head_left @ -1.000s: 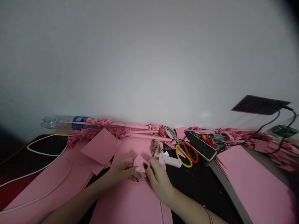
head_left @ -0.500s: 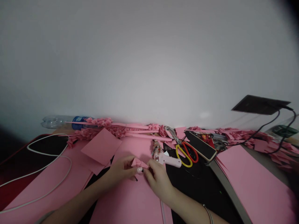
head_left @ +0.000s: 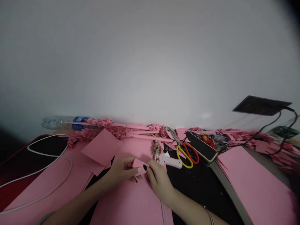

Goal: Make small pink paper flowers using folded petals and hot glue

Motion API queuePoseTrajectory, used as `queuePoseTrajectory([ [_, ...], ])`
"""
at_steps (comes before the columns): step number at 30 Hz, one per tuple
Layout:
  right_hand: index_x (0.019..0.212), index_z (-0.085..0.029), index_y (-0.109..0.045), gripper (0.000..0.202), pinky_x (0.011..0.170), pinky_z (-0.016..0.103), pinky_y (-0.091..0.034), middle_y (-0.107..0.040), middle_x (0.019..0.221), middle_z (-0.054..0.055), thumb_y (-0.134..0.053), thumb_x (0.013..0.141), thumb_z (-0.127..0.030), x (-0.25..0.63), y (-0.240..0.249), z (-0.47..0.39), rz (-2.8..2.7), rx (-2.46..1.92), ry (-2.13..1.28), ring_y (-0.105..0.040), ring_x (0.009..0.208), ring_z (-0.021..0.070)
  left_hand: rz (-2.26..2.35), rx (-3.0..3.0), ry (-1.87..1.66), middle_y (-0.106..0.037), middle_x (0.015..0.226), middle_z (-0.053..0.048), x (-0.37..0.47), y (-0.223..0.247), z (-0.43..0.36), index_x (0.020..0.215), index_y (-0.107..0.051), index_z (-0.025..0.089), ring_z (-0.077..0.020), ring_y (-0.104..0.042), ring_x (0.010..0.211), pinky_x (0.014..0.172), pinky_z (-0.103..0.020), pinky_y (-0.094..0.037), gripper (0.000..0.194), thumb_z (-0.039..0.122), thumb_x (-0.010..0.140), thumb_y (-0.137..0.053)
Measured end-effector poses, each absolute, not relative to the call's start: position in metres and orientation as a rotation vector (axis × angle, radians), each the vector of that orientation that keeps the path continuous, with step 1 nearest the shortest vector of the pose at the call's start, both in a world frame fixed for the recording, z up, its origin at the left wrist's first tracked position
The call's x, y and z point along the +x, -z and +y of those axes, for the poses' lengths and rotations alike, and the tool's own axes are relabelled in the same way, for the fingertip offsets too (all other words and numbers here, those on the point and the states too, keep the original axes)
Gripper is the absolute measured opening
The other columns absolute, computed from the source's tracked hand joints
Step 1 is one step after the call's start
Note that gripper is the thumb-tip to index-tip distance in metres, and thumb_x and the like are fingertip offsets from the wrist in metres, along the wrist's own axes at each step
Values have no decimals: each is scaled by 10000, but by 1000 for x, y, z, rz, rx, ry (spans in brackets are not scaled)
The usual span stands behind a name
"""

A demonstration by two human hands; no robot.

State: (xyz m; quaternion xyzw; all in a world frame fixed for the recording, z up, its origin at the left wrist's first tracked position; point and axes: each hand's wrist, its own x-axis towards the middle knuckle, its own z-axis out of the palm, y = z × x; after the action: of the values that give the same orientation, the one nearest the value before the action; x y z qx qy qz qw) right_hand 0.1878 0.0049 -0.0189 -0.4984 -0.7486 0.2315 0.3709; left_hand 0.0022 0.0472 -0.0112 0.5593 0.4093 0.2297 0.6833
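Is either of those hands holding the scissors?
No, the scissors lie beside the glue gun, while the left hand and right hand hold a small folded pink paper.

The wall (head_left: pixel 150 68) is dim, corners apparently blurred.

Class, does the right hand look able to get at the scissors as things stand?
Probably yes, once freed: the right hand holds the folded pink paper. The glue gun lies between, but the scissors' handles look uncovered.
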Motion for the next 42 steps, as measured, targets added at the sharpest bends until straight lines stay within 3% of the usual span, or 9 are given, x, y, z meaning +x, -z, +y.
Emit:
queuePoseTrajectory([
  [16, 683, -220, -412, 239, 556, 258, -344, -476, 642, -17, -436, 901, -122, 188, 21, 5, -1905, -1240, -614, -459, 593, 156, 970, 1294, -497, -719, 705, -54, 6, 6, 43, 826, -702, 123, -192, -678, 692, 619, -268, -544, 327, 426, 707, -741],
  [19, 777, -215, -477, 152, 566, 251, -379, -514, 689, -16, -469, 894, -118, 187, 22, 5, -1798, -1226, -677, -491, 615, 154, 973, 1298, -508, -727, 679, -51, 5, 7, 45, 790, -729, 126, -194, -685, 682, 629, -273, -542, 307, 425, 724, -720],
  [23, 960, -216, -521, 169, 714, 296, -469, -562, 886, 33, -500, 853, -86, 186, 17, 4, -1669, -1093, -603, -564, 803, 184, 992, 1271, -570, -733, 662, -47, 5, 9, 46, 750, -753, 134, -190, -676, 667, 643, -282, -536, 323, 452, 710, -712],
  [27, 998, -230, -587, 250, 915, 366, -451, -568, 1102, 81, -526, 835, -50, 186, 10, 2, -1763, -1046, -609, -557, 1071, 223, 1016, 1271, -614, -728, 657, -52, 6, 12, 45, 775, -771, 130, -191, -655, 660, 645, -294, -526, 328, 441, 686, -719],
  [35, 976, -224, -608, 224, 902, 356, -463, -585, 1091, 79, -564, 836, -56, 184, 10, 2, -1710, -1049, -613, -577, 1052, 215, 1046, 1374, -647, -671, 577, -14, 13, 12, 39, 605, -715, 141, -155, -591, 579, 590, -249, -464, 224, 325, 718, -656],
  [42, 918, -220, -634, 179, 831, 336, -482, -590, 1033, 68, -582, 842, -66, 184, 10, 0, -1693, -1027, -655, -589, 971, 203, 1036, 1351, -627, -646, 574, 0, 15, 10, 36, 616, -705, 138, -144, -563, 577, 593, -247, -453, 196, 307, 702, -656],
])
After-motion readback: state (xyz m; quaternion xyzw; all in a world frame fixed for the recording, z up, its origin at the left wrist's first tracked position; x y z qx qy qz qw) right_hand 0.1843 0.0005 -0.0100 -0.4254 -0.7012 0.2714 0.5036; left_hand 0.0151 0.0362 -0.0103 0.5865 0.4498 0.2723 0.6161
